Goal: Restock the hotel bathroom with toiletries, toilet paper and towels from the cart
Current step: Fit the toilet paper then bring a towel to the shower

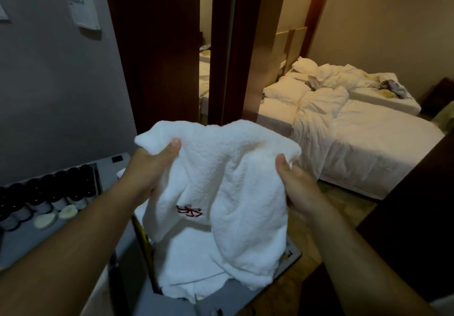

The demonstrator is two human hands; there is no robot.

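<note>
White towel (pixel 221 180), centre of frame: held above the cart (pixel 293 254), its upper edge gripped at either end by the left hand (pixel 152 168) and the right hand (pixel 294 188). Lower left, toiletry bottles (pixel 49 188) are left unpicked; restocking is judged barely begun, no bathroom being shown.

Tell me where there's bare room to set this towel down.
Bare grey cart top in front of the pale round packets, beside your left forearm. Behind them, dark-capped bottles stand packed in rows: crowded. The near bed is flat and bare right of its crumpled duvet. Your left hand and right hand both grip the towel.
</note>
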